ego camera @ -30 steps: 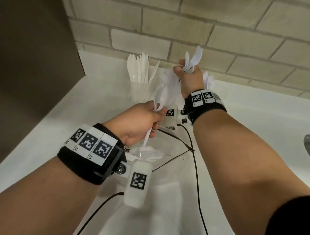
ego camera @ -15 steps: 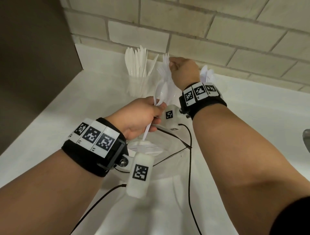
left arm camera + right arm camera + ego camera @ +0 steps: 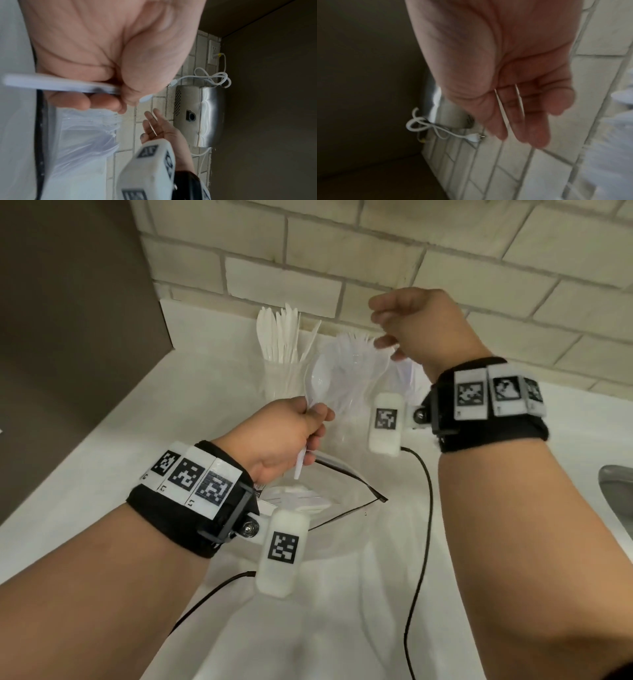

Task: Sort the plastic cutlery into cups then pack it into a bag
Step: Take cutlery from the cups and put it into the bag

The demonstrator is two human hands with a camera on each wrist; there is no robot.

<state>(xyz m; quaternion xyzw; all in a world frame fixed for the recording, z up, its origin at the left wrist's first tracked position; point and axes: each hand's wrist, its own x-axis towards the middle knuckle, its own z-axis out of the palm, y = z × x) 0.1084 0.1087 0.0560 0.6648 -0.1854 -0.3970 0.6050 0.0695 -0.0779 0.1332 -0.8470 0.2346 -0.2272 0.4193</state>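
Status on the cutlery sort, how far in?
Sorting looks mostly done: knives stand in one cup, forks in the next. In hand: the left hand grips a spoon; the right hand hangs open, holding nothing. Left: some cutlery lies in the bag; bagging the cups' contents isn't done.

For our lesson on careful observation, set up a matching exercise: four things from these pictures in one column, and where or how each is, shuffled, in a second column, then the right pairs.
1. left hand
2. right hand
3. cup of knives
4. silver dispenser

A. mounted on the tiled wall
B. fingers relaxed, holding nothing
C. standing at the back of the white counter
D. gripping a white plastic spoon

Pairs: 1-D, 2-B, 3-C, 4-A
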